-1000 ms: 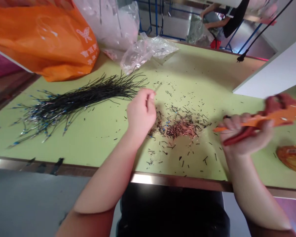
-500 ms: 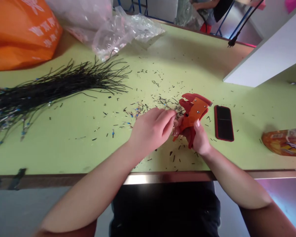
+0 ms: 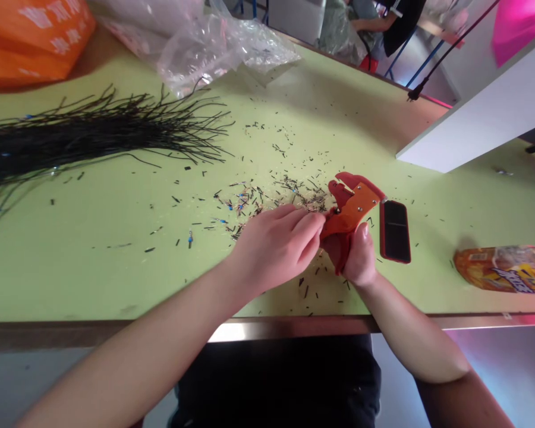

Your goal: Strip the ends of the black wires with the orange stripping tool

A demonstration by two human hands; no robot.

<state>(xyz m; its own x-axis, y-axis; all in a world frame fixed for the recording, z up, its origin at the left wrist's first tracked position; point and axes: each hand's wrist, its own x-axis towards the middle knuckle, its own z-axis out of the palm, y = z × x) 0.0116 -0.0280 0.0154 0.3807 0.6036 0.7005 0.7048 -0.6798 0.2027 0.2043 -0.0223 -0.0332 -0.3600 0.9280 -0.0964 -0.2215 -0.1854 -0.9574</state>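
The green table (image 3: pixel 93 273) spread across most of your view, its metal edge running just in front of you. Beyond its far side, a person in a dark top (image 3: pixel 395 30) was partly visible. A white panel (image 3: pixel 472 119) slanted in at the right. A long bundle of black wires (image 3: pixel 84 134) lay at the left, its loose ends fanned towards the middle and its other end cut off by the frame. Behind it sat crumpled clear plastic (image 3: pixel 214 47), and in the far left corner part of an orange bag (image 3: pixel 31 53). Well to the right, an orange bottle (image 3: pixel 503 268) lay on its side.

Your left hand (image 3: pixel 279 244) was over the middle, fingers bent and held together, their tips against the orange body of the hand tool; you could not tell what, if anything, they pinched. The red and orange hand tool (image 3: pixel 356 205) was in your right hand (image 3: pixel 360 255), which was wrapped around its handles, thumb along the near side, the head pointing away from you. Just to its right lay a black, red-edged phone (image 3: pixel 395 232). A black plug (image 3: pixel 414 94) hung near the panel. Smallest were the wire scraps (image 3: pixel 289 184), strewn around and beyond your hands, with a few blue-tipped bits (image 3: pixel 190 239) among them.
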